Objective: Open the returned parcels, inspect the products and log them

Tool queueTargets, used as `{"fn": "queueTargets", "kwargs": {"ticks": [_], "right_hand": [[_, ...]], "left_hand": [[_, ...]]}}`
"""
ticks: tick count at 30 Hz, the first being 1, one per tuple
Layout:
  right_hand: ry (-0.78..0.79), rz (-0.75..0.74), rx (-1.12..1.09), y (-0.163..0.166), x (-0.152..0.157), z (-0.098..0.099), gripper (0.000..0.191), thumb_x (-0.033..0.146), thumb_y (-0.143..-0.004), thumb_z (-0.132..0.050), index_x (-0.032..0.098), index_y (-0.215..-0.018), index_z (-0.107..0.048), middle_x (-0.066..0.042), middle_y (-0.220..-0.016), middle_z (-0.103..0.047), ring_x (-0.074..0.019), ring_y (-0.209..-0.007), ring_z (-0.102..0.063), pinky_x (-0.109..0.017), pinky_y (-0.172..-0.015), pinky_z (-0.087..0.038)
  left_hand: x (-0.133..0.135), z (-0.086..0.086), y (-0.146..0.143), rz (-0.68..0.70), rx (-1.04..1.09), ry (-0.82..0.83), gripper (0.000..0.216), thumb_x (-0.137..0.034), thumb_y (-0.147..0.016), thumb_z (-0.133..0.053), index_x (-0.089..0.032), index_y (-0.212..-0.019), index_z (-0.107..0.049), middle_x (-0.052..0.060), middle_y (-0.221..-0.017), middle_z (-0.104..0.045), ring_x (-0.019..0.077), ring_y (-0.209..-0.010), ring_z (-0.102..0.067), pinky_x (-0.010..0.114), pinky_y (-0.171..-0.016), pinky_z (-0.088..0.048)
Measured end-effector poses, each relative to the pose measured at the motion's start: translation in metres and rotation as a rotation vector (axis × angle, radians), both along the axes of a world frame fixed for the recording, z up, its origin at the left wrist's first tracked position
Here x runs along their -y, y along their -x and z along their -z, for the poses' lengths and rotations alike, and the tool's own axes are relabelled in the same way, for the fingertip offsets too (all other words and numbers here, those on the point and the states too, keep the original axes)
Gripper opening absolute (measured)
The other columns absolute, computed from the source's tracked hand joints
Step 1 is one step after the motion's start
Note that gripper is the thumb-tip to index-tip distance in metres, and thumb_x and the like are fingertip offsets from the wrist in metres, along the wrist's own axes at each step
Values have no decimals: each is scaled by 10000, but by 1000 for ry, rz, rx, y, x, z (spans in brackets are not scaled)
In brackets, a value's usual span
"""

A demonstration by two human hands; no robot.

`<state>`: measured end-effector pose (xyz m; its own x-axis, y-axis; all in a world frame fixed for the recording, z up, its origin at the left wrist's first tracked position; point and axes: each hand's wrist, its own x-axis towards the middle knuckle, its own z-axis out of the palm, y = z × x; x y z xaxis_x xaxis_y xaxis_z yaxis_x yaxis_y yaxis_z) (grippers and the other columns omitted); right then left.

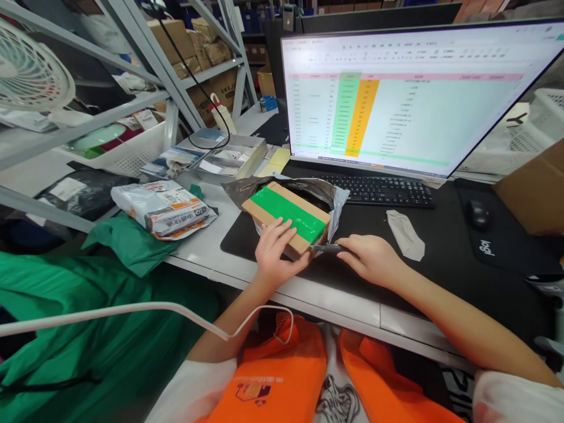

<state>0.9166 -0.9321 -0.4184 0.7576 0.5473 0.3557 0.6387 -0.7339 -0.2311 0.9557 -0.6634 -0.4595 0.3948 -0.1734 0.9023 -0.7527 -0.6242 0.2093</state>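
A small cardboard box [282,187] with a wide strip of green tape [286,212] across its top sits partly inside an opened grey plastic mailer [337,205]. My left hand [275,249] grips the near side of the box, fingers over the top and thumb along the near edge. In my right hand [372,258] is a slim dark-handled knife [328,248]. Its tip meets the near right corner of the box, at the end of the tape. How deep the tip reaches, I cannot tell.
Behind the box stand a keyboard [383,192] and a large monitor [414,111]. A mouse [478,214] and a pale cloth-like piece [405,235] lie to the right. Leftward are a white-orange parcel [165,208] and an open tray [233,155]. A white cable [176,306] crosses in front.
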Motion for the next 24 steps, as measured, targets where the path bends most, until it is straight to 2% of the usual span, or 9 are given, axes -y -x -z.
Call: {"fn": "queueTargets", "kwargs": {"ticks": [4,6,9,11,12,15,18,21,24], "right_hand": [[17,-4,14,-14,8,-3,349,398,-1087,-449,176,-1162,-707,-73,-909,-727,-221,-799,-686,-334,-710,-473],[-11,74,-26,-31,26,1,344,408,-1069,-468,191,-1169,-715,-89,-983,-748,-240,-869,-704,-344,-765,-498],[-186,455,-50,-58,65,13,372,432,-1021,-490,183,-1168,-724,-136,-1111,-757,-294,-998,-712,-392,-848,-528],[-309,693,-46,-67,86,19,407,458,-983,-498,162,-1142,-727,-155,-1071,-761,-316,-983,-714,-415,-833,-537],[-352,737,-63,-66,92,20,420,472,-969,-500,154,-1127,-725,-147,-991,-764,-312,-921,-718,-411,-798,-539],[-420,629,-164,-48,82,12,419,502,-964,-512,164,-1132,-694,-58,-745,-710,-249,-695,-678,-357,-667,-518],[-404,492,-161,-22,50,-11,352,471,-981,-536,208,-1184,-655,-25,-786,-705,-210,-664,-665,-322,-623,-504],[-273,375,-108,-5,15,-42,291,398,-1013,-529,239,-1213,-668,-56,-988,-761,-233,-822,-724,-340,-698,-550],[-63,272,3,-1,-18,-66,326,327,-1048,-489,242,-1288,-692,-81,-1165,-765,-267,-982,-737,-365,-780,-571]], "left_hand": [[4,0,-3,-27,11,-14,483,-394,-785,-780,-238,-1222,-647,120,-1189,-747,345,-1214,-690,546,-1096,-495],[8,0,-2,-58,10,-37,442,-415,-806,-757,-233,-1196,-652,118,-1171,-751,338,-1199,-698,541,-1091,-504],[8,-2,3,-82,4,-46,435,-430,-833,-747,-220,-1202,-654,130,-1177,-749,343,-1215,-689,554,-1115,-481],[-3,-6,1,-20,-59,-82,468,-439,-867,-731,-221,-1269,-636,138,-1234,-734,340,-1261,-661,561,-1146,-447],[-13,-9,-3,28,-107,-111,494,-453,-890,-713,-225,-1318,-618,144,-1285,-714,336,-1295,-638,564,-1163,-427],[-52,-16,-31,99,-260,-151,658,-571,-897,-700,-240,-1446,-549,179,-1518,-550,363,-1466,-468,605,-1210,-348],[-80,-17,-60,108,-385,-81,725,-697,-834,-721,-236,-1381,-601,186,-1559,-493,373,-1474,-448,591,-1178,-401],[-73,-13,-56,46,-328,28,574,-675,-839,-737,-221,-1187,-682,149,-1362,-654,310,-1256,-637,513,-1069,-512],[-46,-9,-24,-87,-122,39,469,-569,-802,-833,-219,-1086,-703,121,-1214,-729,311,-1179,-658,506,-1016,-514]]}}
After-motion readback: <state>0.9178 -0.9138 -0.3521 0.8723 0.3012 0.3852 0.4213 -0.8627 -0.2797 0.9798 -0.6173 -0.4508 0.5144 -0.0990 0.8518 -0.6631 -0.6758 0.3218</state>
